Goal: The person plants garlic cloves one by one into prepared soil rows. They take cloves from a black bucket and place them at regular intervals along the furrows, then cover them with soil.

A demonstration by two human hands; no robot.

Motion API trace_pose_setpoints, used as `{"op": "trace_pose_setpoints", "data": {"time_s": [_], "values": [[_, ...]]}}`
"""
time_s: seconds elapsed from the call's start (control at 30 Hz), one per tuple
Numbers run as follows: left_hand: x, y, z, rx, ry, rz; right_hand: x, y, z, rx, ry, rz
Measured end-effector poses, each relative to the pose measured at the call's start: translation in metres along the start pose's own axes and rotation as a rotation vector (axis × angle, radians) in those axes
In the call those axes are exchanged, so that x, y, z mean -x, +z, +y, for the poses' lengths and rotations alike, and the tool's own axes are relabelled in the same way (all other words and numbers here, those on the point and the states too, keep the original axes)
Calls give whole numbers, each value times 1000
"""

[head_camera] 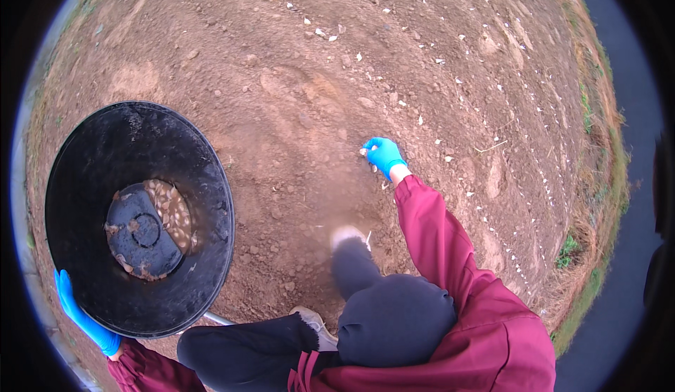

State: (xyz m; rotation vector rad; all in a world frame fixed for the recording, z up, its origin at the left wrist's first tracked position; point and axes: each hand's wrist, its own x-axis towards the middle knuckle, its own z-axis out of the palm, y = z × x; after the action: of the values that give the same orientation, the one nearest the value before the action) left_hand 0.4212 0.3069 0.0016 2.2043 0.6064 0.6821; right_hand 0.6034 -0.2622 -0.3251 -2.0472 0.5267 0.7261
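A blue-gloved left hand, my left hand (84, 313), grips the outer side of a large black plastic bucket (179, 144), which tilts so that its inside faces me. At its bottom, pale garlic cloves (171, 212) lie in muddy water beside a dark, half-round raised part. My right hand (384, 154), also in a blue glove, is low over the brown soil (295, 181) with its fingertips pinched together. Pale garlic cloves (363, 151) show at those fingertips, and another clove shows just under the hand; whether that one is held or lies on the soil, I cannot tell.
Rows of pale cloves (440, 61) run across the soil on the right and far side. My bent legs and shoes (316, 326) are at the near side. A dry grass verge (601, 191) borders a grey paved strip (630, 223) on the right.
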Motion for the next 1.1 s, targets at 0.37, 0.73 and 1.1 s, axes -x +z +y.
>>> {"op": "trace_pose_setpoints", "data": {"time_s": [0.37, 0.73, 1.1], "values": [[2, 1, 2, -203, 122, -17, -14, 45, 5, 791, -556, 337], [0, 0, 1, -28, 57, -31, -23, 28, 2, 290, -278, 311], [1, 4, 1, -8, 69, -39, -14, -6, -12, -669, -10, -228]]}}
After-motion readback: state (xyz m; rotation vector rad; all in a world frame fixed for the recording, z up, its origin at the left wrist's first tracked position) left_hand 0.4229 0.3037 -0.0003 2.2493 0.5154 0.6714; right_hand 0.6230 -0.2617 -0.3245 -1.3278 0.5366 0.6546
